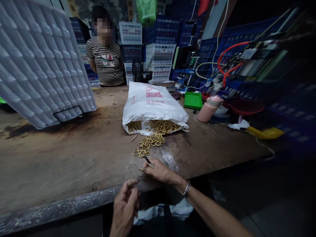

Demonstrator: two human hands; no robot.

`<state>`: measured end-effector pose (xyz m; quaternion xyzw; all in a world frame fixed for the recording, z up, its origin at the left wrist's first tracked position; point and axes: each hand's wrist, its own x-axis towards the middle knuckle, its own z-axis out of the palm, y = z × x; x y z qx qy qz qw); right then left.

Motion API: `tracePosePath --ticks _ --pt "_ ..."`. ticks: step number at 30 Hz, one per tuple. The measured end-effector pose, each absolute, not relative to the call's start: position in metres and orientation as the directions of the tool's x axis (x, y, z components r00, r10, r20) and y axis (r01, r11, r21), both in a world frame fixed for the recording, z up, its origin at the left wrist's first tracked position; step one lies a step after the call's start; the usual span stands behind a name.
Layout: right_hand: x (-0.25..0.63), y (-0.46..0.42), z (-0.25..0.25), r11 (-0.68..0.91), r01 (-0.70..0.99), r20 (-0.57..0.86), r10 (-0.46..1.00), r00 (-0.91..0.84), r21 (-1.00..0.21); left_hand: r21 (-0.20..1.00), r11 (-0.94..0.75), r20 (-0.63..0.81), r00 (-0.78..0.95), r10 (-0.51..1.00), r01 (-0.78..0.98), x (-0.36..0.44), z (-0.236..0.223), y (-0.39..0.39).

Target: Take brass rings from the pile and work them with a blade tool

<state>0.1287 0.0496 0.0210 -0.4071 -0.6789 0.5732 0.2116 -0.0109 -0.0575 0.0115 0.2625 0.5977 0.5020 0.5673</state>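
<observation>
My right hand (159, 171) rests on the worn workbench (74, 158) near its front edge, fingers pinched on a small dark tool (148, 161) and what looks like a brass ring. Just beyond it lies a spill of brass rings (148, 144) coming out of a white printed sack (153, 105) lying on its side. My left hand (126, 204) hovers at the bench's front edge with its fingers curled together; I cannot make out anything in them.
A white moulded tray (41, 62) leans at the far left. A person in a striped shirt (106, 62) stands behind the bench. A pink bottle (209, 108), green tray (193, 100), red bowl (247, 107), yellow scoop (266, 133) and hoses sit right. Crates are stacked behind.
</observation>
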Motion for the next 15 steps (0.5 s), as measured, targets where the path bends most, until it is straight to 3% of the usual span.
tracePosePath --ticks 2,5,10,15 --pt "0.129 0.046 0.021 -0.078 0.261 -0.227 0.760 -0.609 -0.962 0.955 0.237 -0.281 -0.288 0.916 -0.177 -0.013 0.016 -0.043" --pt "0.130 0.042 0.020 -0.175 0.191 -0.258 0.710 -0.656 -0.966 0.988 0.126 -0.144 -0.260 0.955 -0.085 -0.012 0.016 -0.027" --pt "0.131 0.039 0.017 -0.210 0.171 -0.271 0.727 -0.631 -0.963 0.994 0.099 -0.085 -0.256 0.963 0.044 -0.007 0.013 -0.023" --pt "0.124 0.038 0.015 -0.133 0.222 -0.236 0.802 -0.549 -0.966 0.984 0.063 -0.011 -0.295 0.955 0.168 -0.006 0.013 -0.028"
